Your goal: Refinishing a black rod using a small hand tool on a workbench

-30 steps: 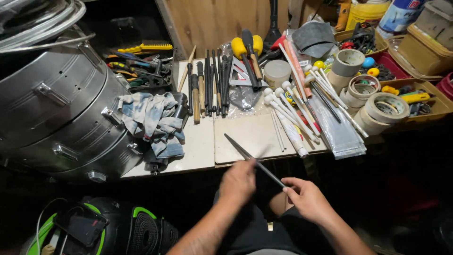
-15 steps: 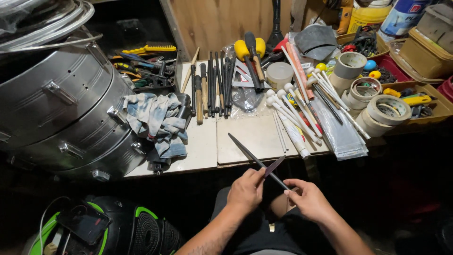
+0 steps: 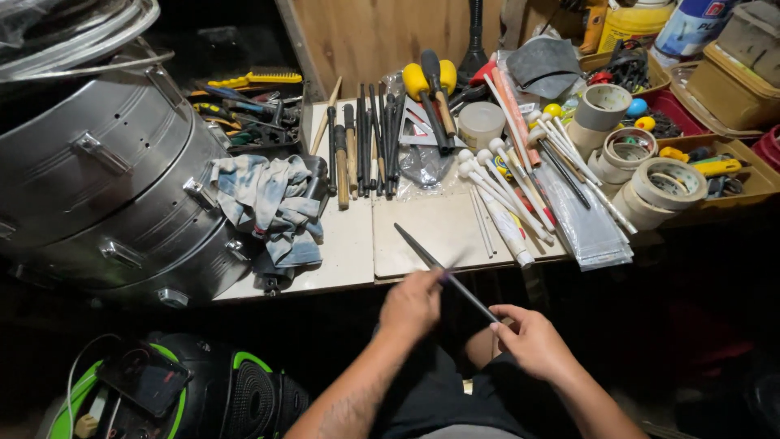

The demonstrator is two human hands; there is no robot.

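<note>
My right hand (image 3: 532,340) grips the near end of a long dark metal file (image 3: 422,250) that slants up and to the left over the front edge of the workbench (image 3: 349,260). My left hand (image 3: 413,302) is closed around something small pressed against the file near its middle; the thing is blurred and I cannot tell what it is. Both hands hover just in front of the bench, above my lap.
A large shiny metal drum (image 3: 106,179) fills the left. A blue-white rag (image 3: 272,203) lies beside it. Rows of files and chisels (image 3: 361,146), white-tipped sticks (image 3: 508,183), tape rolls (image 3: 658,183) and boxes of tools crowd the bench. A green-black bag (image 3: 203,390) sits below left.
My left hand has slid down along the file toward me and back, and the file's angle has shifted slightly. My right hand has stayed at the file's near end.
</note>
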